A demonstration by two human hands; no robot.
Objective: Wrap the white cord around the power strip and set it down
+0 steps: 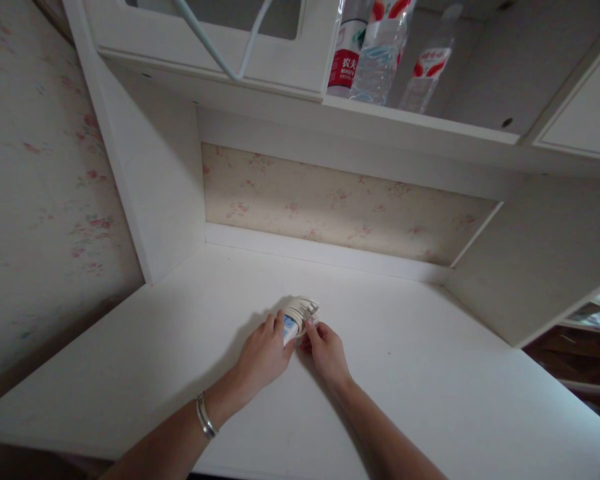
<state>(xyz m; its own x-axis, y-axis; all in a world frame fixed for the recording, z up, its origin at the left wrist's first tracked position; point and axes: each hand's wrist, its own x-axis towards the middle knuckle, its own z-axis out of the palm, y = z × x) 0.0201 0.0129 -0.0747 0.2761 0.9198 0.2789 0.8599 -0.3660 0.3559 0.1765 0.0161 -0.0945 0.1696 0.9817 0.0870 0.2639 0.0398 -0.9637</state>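
Note:
A white power strip (290, 327) with a blue label is at the middle of the white desk, its cream cord (298, 309) wound around one end in several loops. My left hand (264, 353) is closed around the strip's near end and covers much of it. On the cord's right side, my right hand (326, 350) pinches the cord near the plug (311, 309), whose metal prongs show. A silver bracelet (205, 416) circles my left wrist. Part of the strip is hidden under the fingers and the cord.
The white desk (410, 400) spreads around my hands. Overhead, a shelf (420, 120) holds several plastic bottles (380, 53), and a pale cable (215, 57) hangs in a loop before a cabinet. White side panels (150, 167) and flowered wallpaper (330, 207) bound the desk.

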